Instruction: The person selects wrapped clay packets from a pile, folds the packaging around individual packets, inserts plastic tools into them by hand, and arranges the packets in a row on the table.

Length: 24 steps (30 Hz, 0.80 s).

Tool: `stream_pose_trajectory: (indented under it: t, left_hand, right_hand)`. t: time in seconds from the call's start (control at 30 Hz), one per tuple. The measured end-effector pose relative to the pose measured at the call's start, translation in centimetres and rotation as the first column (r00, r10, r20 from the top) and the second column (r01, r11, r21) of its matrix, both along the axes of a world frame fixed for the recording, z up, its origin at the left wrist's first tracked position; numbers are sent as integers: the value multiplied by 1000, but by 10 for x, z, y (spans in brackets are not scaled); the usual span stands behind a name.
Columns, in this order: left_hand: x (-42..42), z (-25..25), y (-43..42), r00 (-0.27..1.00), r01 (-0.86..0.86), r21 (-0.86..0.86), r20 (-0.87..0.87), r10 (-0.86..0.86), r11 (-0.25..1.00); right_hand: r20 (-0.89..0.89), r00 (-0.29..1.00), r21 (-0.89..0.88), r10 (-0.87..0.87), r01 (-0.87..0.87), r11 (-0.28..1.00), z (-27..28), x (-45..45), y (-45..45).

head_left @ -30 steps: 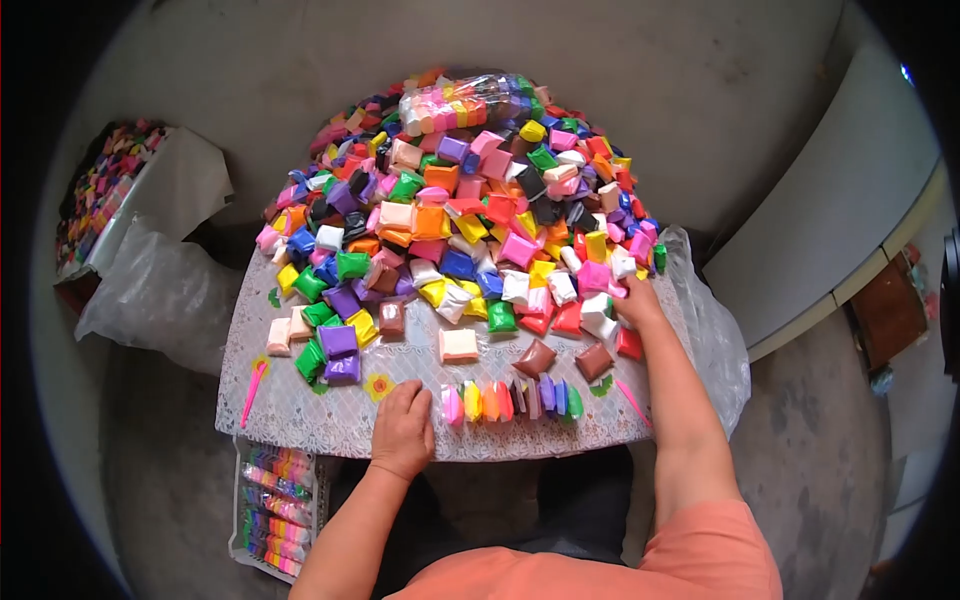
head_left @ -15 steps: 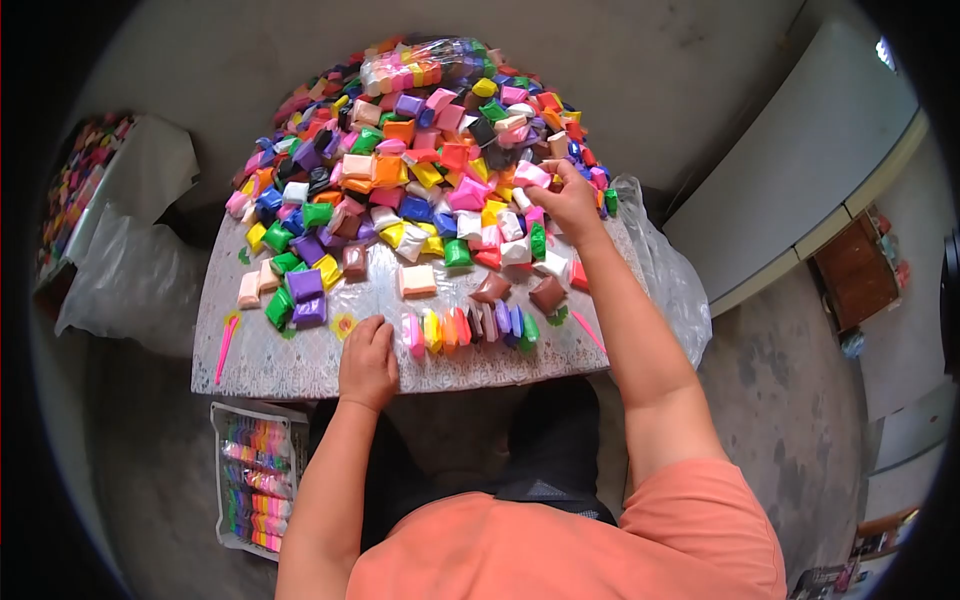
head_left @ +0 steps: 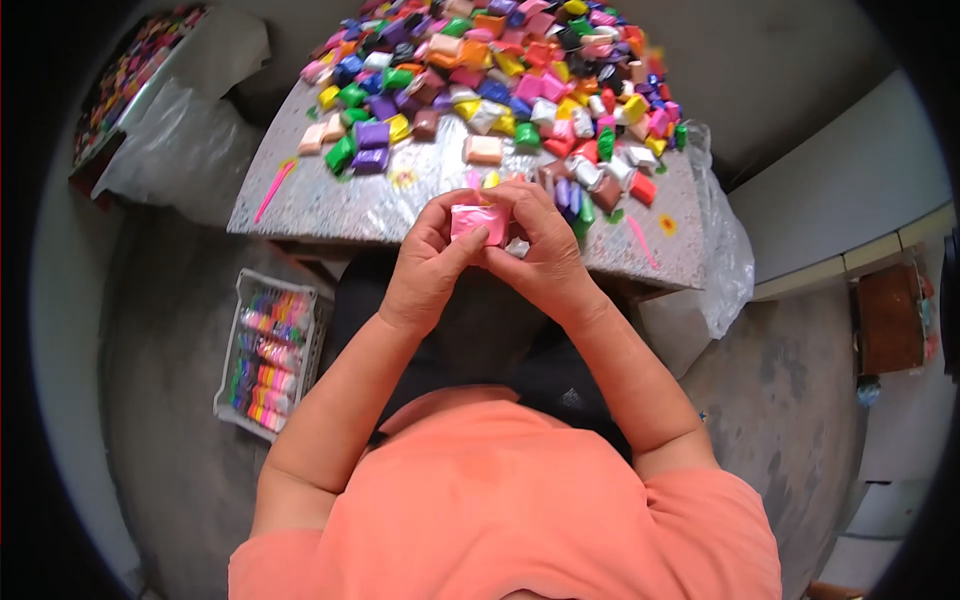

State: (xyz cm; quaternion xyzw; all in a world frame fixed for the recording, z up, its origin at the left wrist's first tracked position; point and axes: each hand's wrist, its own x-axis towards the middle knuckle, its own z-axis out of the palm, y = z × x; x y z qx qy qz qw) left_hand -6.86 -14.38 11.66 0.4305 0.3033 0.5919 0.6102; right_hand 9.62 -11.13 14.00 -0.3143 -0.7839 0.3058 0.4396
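A pink wrapped packet (head_left: pixel 480 222) sits between my two hands, just in front of the table's near edge. My left hand (head_left: pixel 425 258) grips its left side, thumb across the front. My right hand (head_left: pixel 545 240) closes on its right side, and something small and white (head_left: pixel 517 247) shows under those fingers; I cannot tell what it is. Behind my hands, a row of coloured packets (head_left: pixel 570 200) stands on the table, partly hidden. A peach packet (head_left: pixel 484 150) lies just beyond the row.
A large heap of coloured packets (head_left: pixel 500 62) covers the back of the patterned table (head_left: pixel 330 205). Pink plastic tools (head_left: pixel 274 192) (head_left: pixel 642 243) lie at left and right. A white basket (head_left: pixel 228 375) of packed sets stands on the floor at left. Plastic sheeting (head_left: pixel 727 240) hangs at right.
My right hand has come back from the heap with a pink packet. My left hand has lifted off the table edge and joined it on the packet. The view has tilted down.
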Motion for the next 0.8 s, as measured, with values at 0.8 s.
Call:
stream_pose_trajectory:
  t: [0.8]
  left_hand:
    - [-9, -31, -59, 909, 106, -374, 413, 62, 921]
  right_hand:
    - [-416, 909, -599, 1, -275, 752, -33, 25, -70]
